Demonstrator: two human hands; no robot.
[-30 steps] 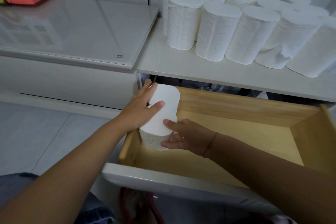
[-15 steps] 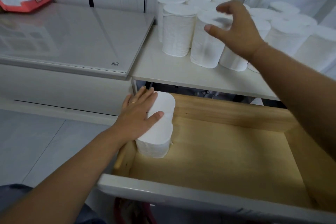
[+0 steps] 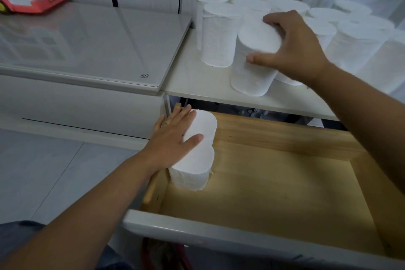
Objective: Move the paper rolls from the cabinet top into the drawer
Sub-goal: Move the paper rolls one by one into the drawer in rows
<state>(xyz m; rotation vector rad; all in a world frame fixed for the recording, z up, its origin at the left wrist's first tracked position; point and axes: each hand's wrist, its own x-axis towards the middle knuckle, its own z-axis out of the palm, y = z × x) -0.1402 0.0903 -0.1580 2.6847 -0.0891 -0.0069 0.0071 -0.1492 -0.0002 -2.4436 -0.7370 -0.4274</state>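
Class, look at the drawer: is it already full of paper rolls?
No. Only two paper rolls stand in the drawer, in its back left corner under the left hand; the rest of its wooden floor is bare.

Plain white paper rolls (image 3: 359,44) stand upright in a tight cluster on the pale cabinet top (image 3: 197,79). The front roll (image 3: 254,66) of the cluster leans slightly, nearest the cabinet's front edge. Below, the open drawer (image 3: 274,182) shows a light wooden interior. Two rolls (image 3: 197,155) stand upright, touching each other, in its back left corner.
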